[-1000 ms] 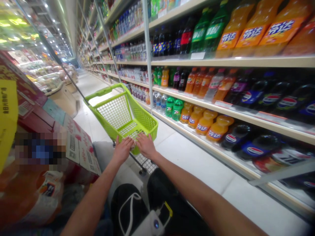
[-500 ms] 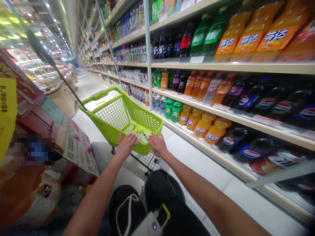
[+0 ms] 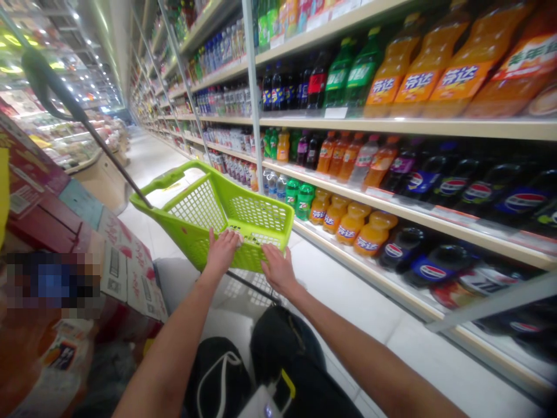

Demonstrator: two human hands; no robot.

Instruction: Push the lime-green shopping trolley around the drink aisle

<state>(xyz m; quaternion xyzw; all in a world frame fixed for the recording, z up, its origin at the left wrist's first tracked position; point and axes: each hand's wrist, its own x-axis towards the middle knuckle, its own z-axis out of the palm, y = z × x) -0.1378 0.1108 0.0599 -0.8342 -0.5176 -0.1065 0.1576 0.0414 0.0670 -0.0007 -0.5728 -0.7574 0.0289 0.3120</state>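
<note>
Supermarket shelving loaded with drinks fills the right half of the frame, its long shelf boards running back toward the upper left above a pale tiled floor. Orange Fanta bottles and dark Pepsi bottles lie or stand on the lowest tier, while stacked cartons crowd the left edge and a dark pole slants down from the upper left to the handle end of a lime-green shopping cart. That cart sits at the centre of the frame, directly ahead of both forearms; its long axis slants from the handle at upper left toward the narrower end at lower right, so its near rim faces the person. Both hands touch it: the left hand lies farther along the near rim toward the handle, and the right hand is at the lower-right corner, a short gap between them. Fingers of the left hand are bunched together on a crumpled white tissue against the rim. Fingers of the right hand bend over the edge, slightly spread, the thumb hidden; whether it grips or merely rests cannot be told.
</note>
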